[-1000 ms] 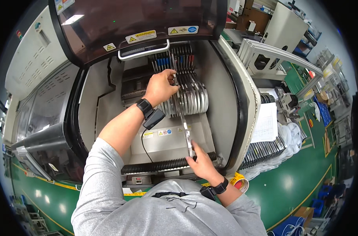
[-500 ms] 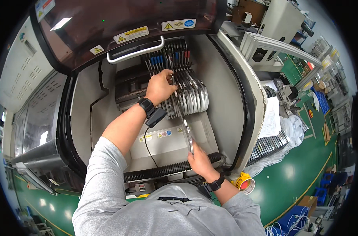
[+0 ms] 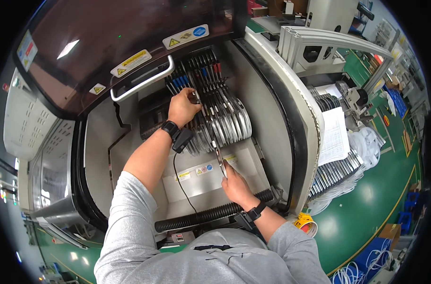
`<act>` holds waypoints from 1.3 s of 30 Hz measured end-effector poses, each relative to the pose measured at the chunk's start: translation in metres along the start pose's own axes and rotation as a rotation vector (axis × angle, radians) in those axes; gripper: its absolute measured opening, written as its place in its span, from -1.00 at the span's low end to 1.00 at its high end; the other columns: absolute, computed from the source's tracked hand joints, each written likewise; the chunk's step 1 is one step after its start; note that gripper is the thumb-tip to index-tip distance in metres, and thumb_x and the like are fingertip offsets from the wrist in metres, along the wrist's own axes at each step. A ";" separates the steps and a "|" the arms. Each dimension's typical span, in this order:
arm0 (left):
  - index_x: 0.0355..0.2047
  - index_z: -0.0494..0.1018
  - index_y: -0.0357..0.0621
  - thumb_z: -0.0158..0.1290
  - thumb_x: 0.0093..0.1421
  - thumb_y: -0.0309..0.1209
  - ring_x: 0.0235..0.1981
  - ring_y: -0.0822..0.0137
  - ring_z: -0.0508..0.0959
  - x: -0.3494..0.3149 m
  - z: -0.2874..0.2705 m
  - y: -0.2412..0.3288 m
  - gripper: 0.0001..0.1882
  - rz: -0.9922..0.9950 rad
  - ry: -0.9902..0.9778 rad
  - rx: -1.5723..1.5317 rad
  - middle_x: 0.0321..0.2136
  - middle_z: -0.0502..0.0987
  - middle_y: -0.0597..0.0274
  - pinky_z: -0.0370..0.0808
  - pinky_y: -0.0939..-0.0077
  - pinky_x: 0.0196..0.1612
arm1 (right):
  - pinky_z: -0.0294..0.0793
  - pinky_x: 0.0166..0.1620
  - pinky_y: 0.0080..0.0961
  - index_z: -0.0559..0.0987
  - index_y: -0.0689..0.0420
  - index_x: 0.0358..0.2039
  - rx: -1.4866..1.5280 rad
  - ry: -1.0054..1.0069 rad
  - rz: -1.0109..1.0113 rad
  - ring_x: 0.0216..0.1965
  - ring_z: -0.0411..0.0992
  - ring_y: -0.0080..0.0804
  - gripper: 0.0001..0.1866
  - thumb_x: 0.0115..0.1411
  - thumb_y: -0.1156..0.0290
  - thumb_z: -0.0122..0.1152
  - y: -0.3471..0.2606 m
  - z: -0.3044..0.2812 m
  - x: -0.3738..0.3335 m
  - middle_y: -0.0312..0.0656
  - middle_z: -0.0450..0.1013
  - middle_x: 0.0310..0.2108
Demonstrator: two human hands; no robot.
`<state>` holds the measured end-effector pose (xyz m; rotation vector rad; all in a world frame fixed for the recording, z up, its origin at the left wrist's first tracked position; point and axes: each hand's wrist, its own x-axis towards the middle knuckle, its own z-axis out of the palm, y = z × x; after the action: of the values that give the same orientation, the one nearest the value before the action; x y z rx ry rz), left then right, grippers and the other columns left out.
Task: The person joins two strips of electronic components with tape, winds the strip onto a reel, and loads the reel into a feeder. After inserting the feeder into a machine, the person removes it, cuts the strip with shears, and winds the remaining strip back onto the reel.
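Observation:
A long, thin metal tape feeder (image 3: 219, 155) slants away from me in line with a bank of similar feeders inside a machine. My right hand (image 3: 237, 185) is closed around its near end. Farther along, my left hand (image 3: 183, 108) is closed, with thumb and fingers pinching the feeder's upper part beside its neighbours. The left fingertips are partly hidden. To the right of the held feeder stand several feeders with clear-edged tape reels (image 3: 232, 124). Blue and red tabs (image 3: 216, 68) show at their far ends.
A raised dark cover with a metal handle (image 3: 144, 84) hangs over the far left. A ribbed black hose (image 3: 211, 214) crosses the bay's near edge. Right of the machine wall lie more feeders (image 3: 336, 175), a paper sheet (image 3: 333, 135) and a yellow tape roll (image 3: 306, 224).
The feeder has slid away from me, deeper among the others. My right hand has moved forward with it, while my left stays near the same spot. The whole view has turned slightly.

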<state>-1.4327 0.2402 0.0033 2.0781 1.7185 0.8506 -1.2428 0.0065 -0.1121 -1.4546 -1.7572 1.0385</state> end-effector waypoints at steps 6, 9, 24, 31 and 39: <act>0.05 0.49 -0.29 0.33 -0.06 -0.39 -0.20 0.15 0.68 0.025 0.010 -0.015 -0.39 -0.042 0.031 0.149 -0.21 0.67 0.02 0.59 0.40 -0.08 | 0.36 0.21 -0.09 0.17 0.29 0.31 0.014 0.028 -0.017 0.20 0.29 0.24 -0.37 0.23 0.52 0.04 0.010 0.011 0.027 0.27 0.26 0.22; 0.04 0.52 -0.23 0.28 -0.08 -0.39 -0.13 0.07 0.66 0.038 0.012 -0.020 -0.41 -0.077 0.017 0.136 -0.18 0.66 0.01 0.57 0.34 -0.01 | 0.41 0.14 -0.10 0.22 0.28 0.29 -0.032 0.157 -0.127 0.13 0.33 0.23 -0.40 0.23 0.53 0.04 0.009 0.015 0.038 0.24 0.30 0.16; -0.08 0.62 0.00 0.33 -0.15 -0.23 0.08 0.02 0.51 0.100 0.015 -0.054 -0.46 0.069 0.101 0.515 -0.01 0.57 0.11 0.43 0.16 0.14 | 0.52 -0.16 -0.16 0.53 0.17 -0.09 0.020 0.335 0.015 -0.21 0.50 0.05 -0.69 0.17 0.40 0.33 0.006 0.018 0.084 -0.02 0.52 -0.22; -0.06 0.62 0.10 0.32 -0.14 -0.16 0.10 0.02 0.46 0.121 0.018 -0.064 -0.46 0.056 0.082 0.613 0.02 0.54 0.23 0.38 0.10 0.15 | 0.53 -0.16 -0.17 0.57 0.17 -0.12 -0.011 0.372 -0.059 -0.19 0.51 0.03 -0.74 0.18 0.42 0.31 0.005 0.019 0.099 -0.04 0.53 -0.21; -0.05 0.62 0.11 0.29 -0.13 -0.11 0.12 0.04 0.46 0.141 0.022 -0.074 -0.45 0.038 0.040 0.627 0.02 0.56 0.18 0.37 0.09 0.17 | 0.54 -0.05 -0.18 0.50 0.24 0.07 -0.082 0.296 -0.075 -0.10 0.50 0.05 -0.59 0.20 0.45 0.24 -0.011 0.014 0.101 0.04 0.49 -0.07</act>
<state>-1.4621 0.3960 -0.0221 2.4857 2.1781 0.3826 -1.2803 0.1018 -0.1115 -1.4944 -1.6412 0.6805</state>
